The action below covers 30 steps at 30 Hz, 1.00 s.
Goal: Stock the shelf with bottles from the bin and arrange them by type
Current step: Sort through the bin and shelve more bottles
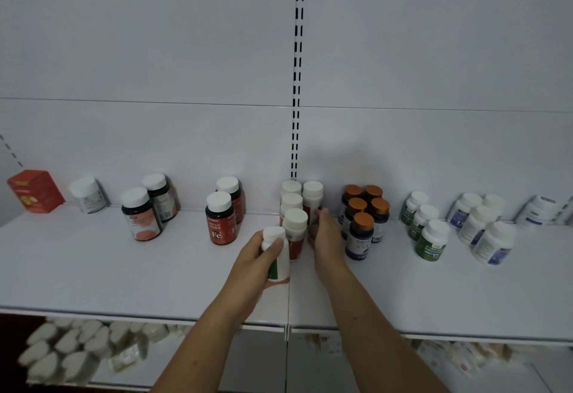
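One view only, head camera. Left hand (257,257) grasps a white-capped bottle (280,264), its fingers (274,247) wrapped just below the cap. The bottle is held upright just above the shelf (124,268), at the front of the red-label row (294,222). Right hand (327,234) lies against the right side of that row, between it and the orange-capped bottles (362,225). Its fingertips (321,214) touch the rear bottle, but I cannot tell whether they clasp anything; the back of the hand hides them. Bin not in view. Judgement: the step in hand is placing the held bottle. A green patch shows on its label, whereas the row before it is red. The green-label group (431,242) stands well to the right, beyond the orange caps. Read the label before setting down; if it is green, carry the bottle across and add it to the front of that file. Set it down flat, upright, label forward, touching its neighbour. Use the right hand as a fence so the crowded red row does not topple. Risk: a forearm clipping the orange caps in passing.
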### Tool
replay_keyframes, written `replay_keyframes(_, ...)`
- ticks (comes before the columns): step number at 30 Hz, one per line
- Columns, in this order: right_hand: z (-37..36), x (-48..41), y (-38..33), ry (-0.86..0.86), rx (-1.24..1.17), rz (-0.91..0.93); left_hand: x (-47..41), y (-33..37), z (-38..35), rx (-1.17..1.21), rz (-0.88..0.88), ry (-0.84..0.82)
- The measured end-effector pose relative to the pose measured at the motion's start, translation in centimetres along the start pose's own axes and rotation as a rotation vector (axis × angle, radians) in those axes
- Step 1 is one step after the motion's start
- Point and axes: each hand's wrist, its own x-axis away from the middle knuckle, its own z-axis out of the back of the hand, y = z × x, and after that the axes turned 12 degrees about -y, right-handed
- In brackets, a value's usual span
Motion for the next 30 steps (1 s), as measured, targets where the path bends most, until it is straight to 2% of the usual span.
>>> replay_keyframes(17,0.3,1.1,-0.3,-0.025,0.074,0.053,1.6,1.0,0.2,-0.004,-0.060,-0.015)
replay_keyframes(21,0.7,6.4,-1.2,-0.054,0.052,0.074,2.4,2.2,-0.3,-0.006,-0.141,0.024)
replay_keyframes(24,2.0,11.4,-1.7,-0.099,0.090,0.175,2.7,3.6,-1.8,-0.039,-0.208,-0.055)
replay_keyframes(30,6.1,17.7,-6.0,-0.063,0.461,0.368,2.4,5.3,-7.3,-0.053,-0.188,-0.276)
